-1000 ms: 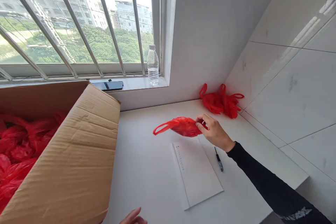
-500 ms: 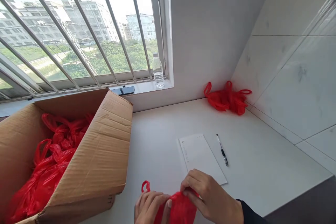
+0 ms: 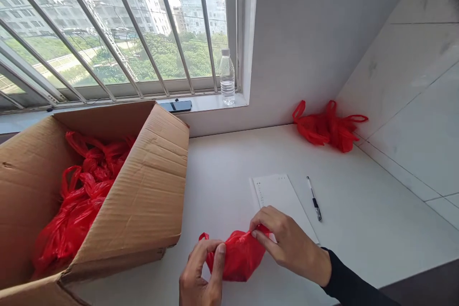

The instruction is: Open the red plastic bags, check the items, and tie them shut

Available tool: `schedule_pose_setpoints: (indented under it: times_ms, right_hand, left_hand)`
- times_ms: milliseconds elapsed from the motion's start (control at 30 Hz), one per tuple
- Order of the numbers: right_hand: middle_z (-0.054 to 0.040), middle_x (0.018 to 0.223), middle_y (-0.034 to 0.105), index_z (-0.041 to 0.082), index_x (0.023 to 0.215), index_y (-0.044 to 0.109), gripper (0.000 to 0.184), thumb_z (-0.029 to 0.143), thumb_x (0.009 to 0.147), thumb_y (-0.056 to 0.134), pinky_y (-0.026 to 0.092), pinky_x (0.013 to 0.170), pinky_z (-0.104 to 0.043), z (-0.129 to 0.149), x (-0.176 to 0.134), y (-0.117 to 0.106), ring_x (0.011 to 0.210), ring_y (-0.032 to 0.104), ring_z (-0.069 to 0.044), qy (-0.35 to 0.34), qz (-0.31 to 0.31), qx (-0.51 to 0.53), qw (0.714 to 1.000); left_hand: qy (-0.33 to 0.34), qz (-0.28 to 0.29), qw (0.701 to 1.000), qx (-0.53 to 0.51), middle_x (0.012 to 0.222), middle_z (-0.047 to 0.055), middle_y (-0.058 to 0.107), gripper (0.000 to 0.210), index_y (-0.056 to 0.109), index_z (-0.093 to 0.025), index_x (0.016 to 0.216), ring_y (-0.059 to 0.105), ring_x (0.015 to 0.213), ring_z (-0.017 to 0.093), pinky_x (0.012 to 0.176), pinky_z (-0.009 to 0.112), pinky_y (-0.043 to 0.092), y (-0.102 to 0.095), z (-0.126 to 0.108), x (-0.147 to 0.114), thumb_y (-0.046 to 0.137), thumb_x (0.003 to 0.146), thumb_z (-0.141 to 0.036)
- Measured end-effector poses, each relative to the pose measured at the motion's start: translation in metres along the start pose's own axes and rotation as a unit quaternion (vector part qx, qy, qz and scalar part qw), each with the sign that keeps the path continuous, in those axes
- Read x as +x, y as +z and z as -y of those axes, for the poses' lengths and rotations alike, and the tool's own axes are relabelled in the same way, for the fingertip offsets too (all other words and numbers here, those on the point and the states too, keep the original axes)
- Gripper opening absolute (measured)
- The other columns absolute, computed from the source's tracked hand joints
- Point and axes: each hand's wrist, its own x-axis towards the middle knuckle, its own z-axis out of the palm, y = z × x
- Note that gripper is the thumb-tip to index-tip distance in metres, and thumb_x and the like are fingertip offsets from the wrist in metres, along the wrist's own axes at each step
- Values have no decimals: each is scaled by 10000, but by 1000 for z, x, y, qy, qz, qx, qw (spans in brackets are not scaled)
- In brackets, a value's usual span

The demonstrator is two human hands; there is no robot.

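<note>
Between my two hands a red plastic bag (image 3: 244, 258) is held stretched over the near part of the white table. My left hand (image 3: 204, 272) pinches its left side between thumb and forefinger, and a small handle loop sticks up behind those fingers. At the right edge of the bag, my right hand (image 3: 279, 236) pinches the plastic with thumb and fingertips. Part of that hand covers the lower area of a white notepad (image 3: 274, 191). A black and clear pen (image 3: 314, 201) lies just right of the notepad.
On the left stands an open cardboard box (image 3: 154, 181) with several red plastic bags (image 3: 89, 191) inside. More red bags (image 3: 328, 126) lie in the far right corner. A water bottle (image 3: 227, 79) and a phone (image 3: 175, 106) rest on the windowsill (image 3: 206, 104).
My view has shifted, so the surroundings sit higher and further right. The hands have drawn a little apart, spreading the red bag, and the left fingers now pinch it visibly.
</note>
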Motion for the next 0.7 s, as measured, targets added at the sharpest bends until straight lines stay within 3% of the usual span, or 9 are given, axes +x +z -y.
schedule_pose_setpoints:
  times_ms: [100,233,367,500,567,633,700]
  right_hand:
    - [-29,1072,652,246,1023,588,122,137,971,572,497,901,-409,0,-4,2,1017,593,-209,-12,-7,4,1000]
    - [-54,1115,632,247,1022,576,103,151,988,562,501,919,-461,-2,-9,7,1026,586,-228,-22,-8,-28,999]
    - [-79,1160,616,253,1056,558,97,175,1007,530,506,998,-529,-2,-15,11,1096,590,-251,-10,-31,-46,998]
    - [-79,1207,592,271,1143,570,154,240,993,590,328,1203,-662,-1,-17,14,1127,594,-251,-57,-53,-103,992]
    - [-61,1142,609,267,1105,568,144,183,987,569,321,1220,-649,-2,-18,15,1077,604,-228,-73,-52,-119,989]
    - [-52,1089,623,266,1082,553,168,134,980,537,319,1222,-644,-5,-19,12,1041,609,-221,-76,-47,-129,988]
    - [-53,1072,631,274,1082,533,185,122,976,526,297,1223,-653,-8,-23,7,1025,613,-229,-66,-52,-140,986]
  left_hand:
    - [-32,44,999,0,855,15,719,295,736,-242,936,689,882,217,946,336,516,-4,-12,4,567,1001,-476]
    - [-17,75,997,0,1019,39,738,214,712,-256,1057,666,1047,240,976,365,495,1,-22,5,605,989,-428]
    - [4,94,996,-3,943,13,726,151,691,-254,962,659,952,212,1057,400,433,3,-23,4,615,992,-382]
    - [-28,108,993,-38,873,15,706,211,682,-246,918,650,897,209,927,344,492,1,-27,4,591,1003,-417]
    - [-29,117,992,-48,844,4,695,228,676,-243,884,633,818,190,979,354,480,0,-30,4,590,1001,-418]
    - [-38,96,994,-44,816,-8,690,248,673,-242,843,628,794,182,1006,351,469,-3,-30,6,607,985,-434]
    - [-78,61,994,-38,788,-14,686,275,684,-239,837,623,757,177,842,295,511,-6,-26,7,632,955,-483]
